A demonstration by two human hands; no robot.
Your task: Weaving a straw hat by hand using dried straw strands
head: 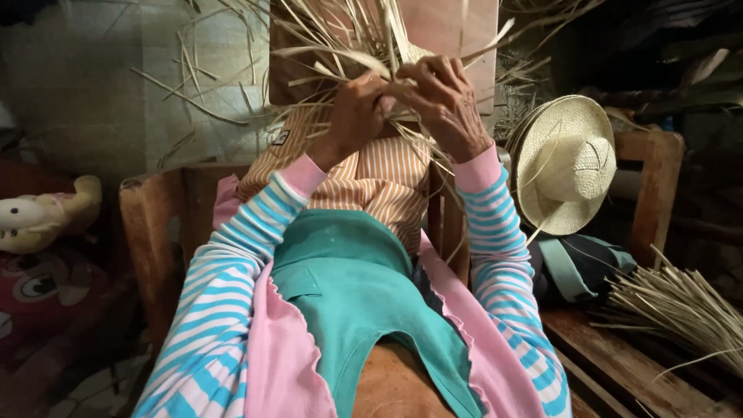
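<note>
Pinching straw strips (348, 46) tight with left hand (357, 114) and right hand (445, 101); strips above grip could snap if overbent.

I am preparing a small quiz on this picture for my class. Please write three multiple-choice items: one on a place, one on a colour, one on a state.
1. Where does the finished straw hat lie?
A. On the person's lap
B. To the person's right, on the wooden bench
C. On the floor at the left

2. Which colours are the sleeve stripes?
A. Blue and white
B. Red and black
C. Green and yellow

3. What are the left hand and right hand doing?
A. Resting open on the knees
B. Holding the hat
C. Both gripping the straw strands

Answers: 1 B, the hat leans beside the right arm; 2 A, both sleeves show blue and white bands; 3 C, both hands' fingers close on the strands.
</note>
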